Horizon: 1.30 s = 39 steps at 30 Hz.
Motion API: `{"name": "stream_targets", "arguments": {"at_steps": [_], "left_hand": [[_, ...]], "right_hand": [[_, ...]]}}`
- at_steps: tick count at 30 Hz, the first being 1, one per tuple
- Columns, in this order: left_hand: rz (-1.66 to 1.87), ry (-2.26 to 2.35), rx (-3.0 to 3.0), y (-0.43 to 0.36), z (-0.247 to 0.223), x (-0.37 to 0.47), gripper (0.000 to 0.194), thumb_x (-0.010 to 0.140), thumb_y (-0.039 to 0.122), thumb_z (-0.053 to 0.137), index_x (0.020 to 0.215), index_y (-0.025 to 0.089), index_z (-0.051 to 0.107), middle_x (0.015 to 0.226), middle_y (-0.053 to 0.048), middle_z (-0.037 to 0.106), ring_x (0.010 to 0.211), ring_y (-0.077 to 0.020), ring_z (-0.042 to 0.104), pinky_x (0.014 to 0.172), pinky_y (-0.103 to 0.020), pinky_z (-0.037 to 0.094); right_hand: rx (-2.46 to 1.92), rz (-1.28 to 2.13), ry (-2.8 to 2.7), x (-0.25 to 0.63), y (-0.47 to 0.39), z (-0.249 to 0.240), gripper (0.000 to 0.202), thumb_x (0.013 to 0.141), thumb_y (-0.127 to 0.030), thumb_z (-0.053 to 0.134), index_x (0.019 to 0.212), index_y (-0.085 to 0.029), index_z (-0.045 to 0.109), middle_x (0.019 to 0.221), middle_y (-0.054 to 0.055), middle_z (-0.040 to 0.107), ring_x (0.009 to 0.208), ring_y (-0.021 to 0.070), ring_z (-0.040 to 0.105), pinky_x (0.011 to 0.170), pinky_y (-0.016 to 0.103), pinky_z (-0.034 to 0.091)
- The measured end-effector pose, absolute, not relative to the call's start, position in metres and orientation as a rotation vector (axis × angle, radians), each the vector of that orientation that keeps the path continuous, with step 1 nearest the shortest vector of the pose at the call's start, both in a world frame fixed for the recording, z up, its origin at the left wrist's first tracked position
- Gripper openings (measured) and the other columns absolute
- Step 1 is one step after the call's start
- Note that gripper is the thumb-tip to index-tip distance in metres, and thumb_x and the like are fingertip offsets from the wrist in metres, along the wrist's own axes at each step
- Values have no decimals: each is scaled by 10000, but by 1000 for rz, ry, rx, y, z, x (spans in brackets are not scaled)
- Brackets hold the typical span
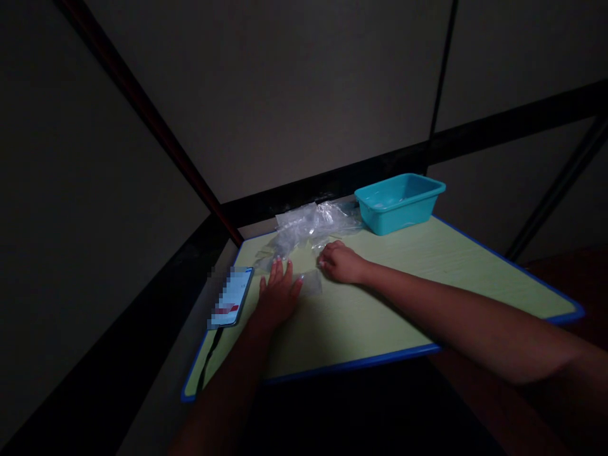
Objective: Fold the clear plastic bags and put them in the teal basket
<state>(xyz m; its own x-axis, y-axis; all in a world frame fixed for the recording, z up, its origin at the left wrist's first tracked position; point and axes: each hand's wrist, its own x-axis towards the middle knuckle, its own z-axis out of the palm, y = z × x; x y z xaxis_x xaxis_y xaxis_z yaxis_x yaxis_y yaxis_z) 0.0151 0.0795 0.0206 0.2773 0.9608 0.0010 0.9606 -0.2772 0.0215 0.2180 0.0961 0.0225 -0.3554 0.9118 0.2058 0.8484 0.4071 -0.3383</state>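
My left hand (278,294) lies palm down on the table with its fingers spread. Beside its thumb is a small clear plastic bag (312,283), flat on the tabletop and partly under that hand. My right hand (342,263) is curled, its fingertips bent down near the table just right of the small bag. Whatever those fingers hold, if anything, is hidden. Beyond both hands spreads a crumpled heap of clear plastic bags (304,229), its near edge close to my fingertips.
A turquoise plastic basin (403,212) stands at the table's back right, touching the heap. A phone (232,296) with its screen lit lies at the left edge, a dark cord (209,361) below it. The pale green table (389,323) has a blue rim; walls rise behind and left.
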Motion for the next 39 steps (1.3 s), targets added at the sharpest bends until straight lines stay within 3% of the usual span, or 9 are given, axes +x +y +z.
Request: {"name": "stream_targets", "arguments": {"at_steps": [6,13,20,24,30,35,39], "left_hand": [[-107,1807,2596,82,11,16,620,942,474,201,1461,136,161,1536,-144,59,1412,-264,54,1074,-546,200],[-107,1750,2488,82,11,19,713,915,522,231,1460,77,117,1527,-179,63,1411,-263,51,1083,-532,183],[-95,1745,2483,81,12,20,735,906,537,236,1460,71,114,1525,-189,52,1411,-266,43,1090,-530,161],[-82,1736,2492,79,14,21,716,907,535,242,1460,95,124,1528,-175,55,1413,-258,45,1084,-538,171],[-53,1746,2475,78,13,21,741,901,550,248,1458,81,112,1524,-194,36,1412,-269,35,1084,-532,159],[-74,1745,2476,77,15,22,733,901,559,228,1457,95,119,1527,-183,38,1413,-269,36,1079,-538,165],[-104,1754,2488,77,16,23,733,905,557,222,1460,93,105,1528,-180,40,1412,-269,36,1081,-530,168]], "right_hand": [[-1774,272,-2125,215,102,23,238,826,-394,543,846,-205,687,1009,94,618,1025,259,467,788,339,391],[-1831,305,-2193,195,92,24,439,778,-587,530,816,-188,709,1060,151,590,1055,316,450,803,430,409],[-1816,342,-2166,191,86,26,279,749,-453,595,789,-196,695,984,124,618,1021,300,483,768,379,416],[-1747,478,-2072,191,89,22,166,731,-351,633,773,-191,629,840,59,635,869,220,546,700,305,398],[-1585,684,-1901,192,98,8,400,696,-248,690,1040,-168,503,741,-15,607,638,123,531,577,230,358],[-1599,638,-1974,193,99,7,205,723,-251,653,889,-172,564,740,-10,598,661,120,526,591,229,345],[-1567,558,-2012,193,99,9,136,762,-272,597,873,-194,589,746,-15,604,678,124,518,604,237,334]]}}
